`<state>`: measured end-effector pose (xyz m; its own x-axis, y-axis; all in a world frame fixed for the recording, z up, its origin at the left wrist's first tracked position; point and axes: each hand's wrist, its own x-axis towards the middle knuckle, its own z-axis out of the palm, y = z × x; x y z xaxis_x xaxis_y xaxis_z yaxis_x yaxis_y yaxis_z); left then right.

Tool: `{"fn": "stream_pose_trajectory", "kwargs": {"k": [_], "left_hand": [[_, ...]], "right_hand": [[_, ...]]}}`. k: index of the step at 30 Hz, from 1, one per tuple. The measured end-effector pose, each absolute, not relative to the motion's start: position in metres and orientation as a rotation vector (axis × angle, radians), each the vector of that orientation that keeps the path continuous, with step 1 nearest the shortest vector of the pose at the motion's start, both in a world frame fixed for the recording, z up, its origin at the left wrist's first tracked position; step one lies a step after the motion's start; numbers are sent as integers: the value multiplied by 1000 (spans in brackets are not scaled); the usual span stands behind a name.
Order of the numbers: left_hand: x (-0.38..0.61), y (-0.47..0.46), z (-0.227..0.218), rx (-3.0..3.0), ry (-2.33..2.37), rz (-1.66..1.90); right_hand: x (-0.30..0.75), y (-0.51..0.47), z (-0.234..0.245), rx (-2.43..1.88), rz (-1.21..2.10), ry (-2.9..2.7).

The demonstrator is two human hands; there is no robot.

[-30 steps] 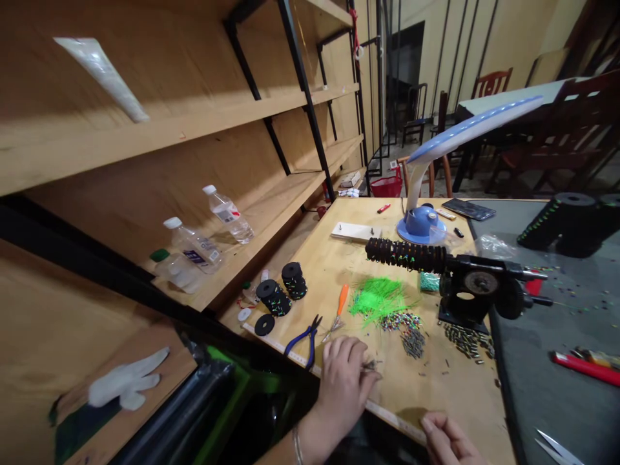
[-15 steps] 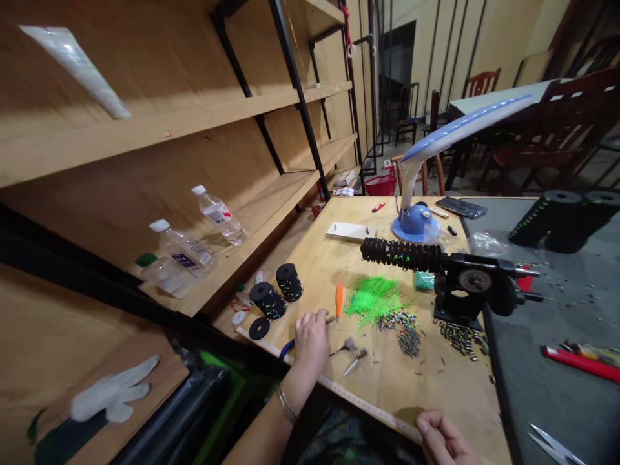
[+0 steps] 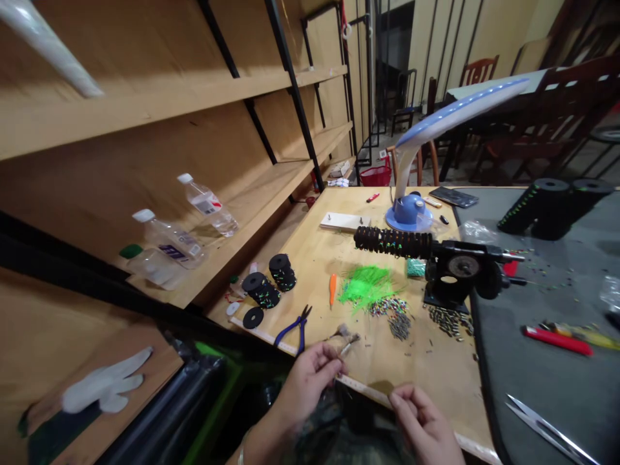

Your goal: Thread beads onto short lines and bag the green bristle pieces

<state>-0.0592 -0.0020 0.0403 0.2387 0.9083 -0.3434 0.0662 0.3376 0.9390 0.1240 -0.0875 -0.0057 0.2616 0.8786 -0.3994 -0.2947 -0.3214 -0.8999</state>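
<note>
My left hand is at the front edge of the wooden table, its fingers pinched on the end of a small metal tool that points up onto the tabletop. A second small metal piece lies just beyond it. My right hand hovers at the same edge to the right, fingers curled with thumb and forefinger together; whatever is in them is hidden. A measuring strip runs along the edge between the two hands.
Blue-handled pliers, black spools, an orange-handled tool, green strands and loose beads lie further in. A black winding machine and blue lamp stand behind. Bottles rest on the left shelf. Scissors lie right.
My left hand went out to the tools by the pliers, then came back to the table's edge pinching a small metal tool. My right hand rose a little further into view.
</note>
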Motion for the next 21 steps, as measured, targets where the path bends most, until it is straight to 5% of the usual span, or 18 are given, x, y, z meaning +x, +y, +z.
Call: {"fn": "stream_pose_trajectory", "kwargs": {"k": [21], "left_hand": [[-18, -48, 25, 1007, 1000, 582]], "right_hand": [[123, -82, 7, -1335, 1550, -634]]}}
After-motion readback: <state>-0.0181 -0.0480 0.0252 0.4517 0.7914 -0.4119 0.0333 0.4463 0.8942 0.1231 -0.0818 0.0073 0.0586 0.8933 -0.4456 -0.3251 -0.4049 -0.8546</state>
